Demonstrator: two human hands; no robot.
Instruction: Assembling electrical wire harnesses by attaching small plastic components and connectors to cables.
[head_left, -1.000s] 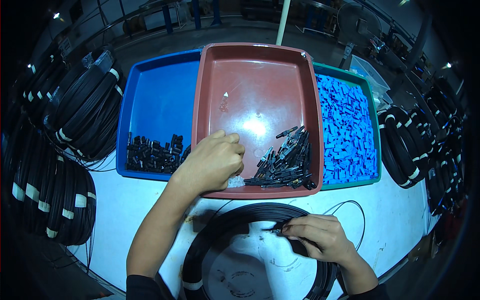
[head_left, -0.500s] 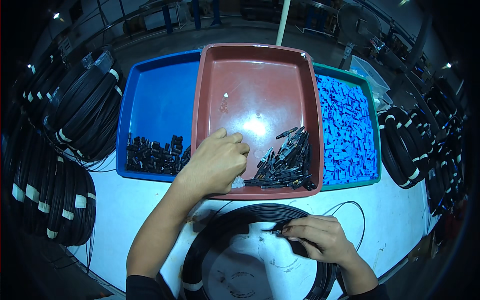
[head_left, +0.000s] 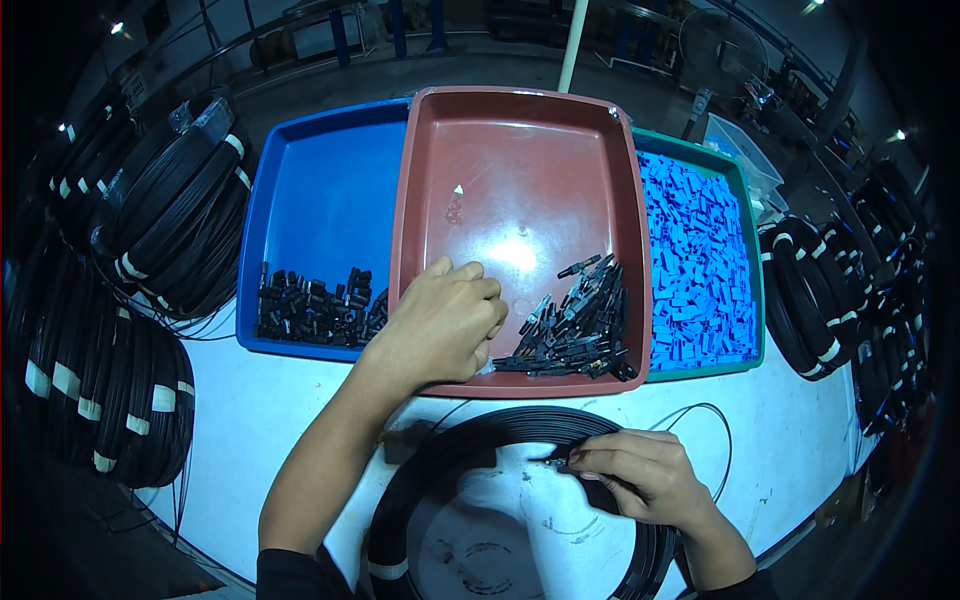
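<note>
My left hand (head_left: 450, 320) reaches into the front left corner of the red-brown tray (head_left: 520, 105), its fingers curled down. What they pinch, if anything, is hidden behind the hand; a small whitish bit (head_left: 487, 367) shows beside it. To its right in the same tray lies a heap of black connector pieces (head_left: 580, 325). My right hand (head_left: 640, 470) pinches a small dark connector (head_left: 556, 462) between thumb and fingers, above the inner edge of a coil of black cable (head_left: 400, 500). A loose loop of thin cable (head_left: 728, 440) curves out behind that hand.
The blue tray (head_left: 325, 180) on the left holds short black parts (head_left: 320, 308). On the right, the green tray (head_left: 752, 250) is filled with blue clips (head_left: 700, 265). Taped black cable coils stand at the left (head_left: 170, 220) and right (head_left: 805, 295) of the white table (head_left: 790, 430).
The view has shifted slightly. My left hand stays in the tray corner, its fingers turned a little. My right hand keeps its place with the connector.
</note>
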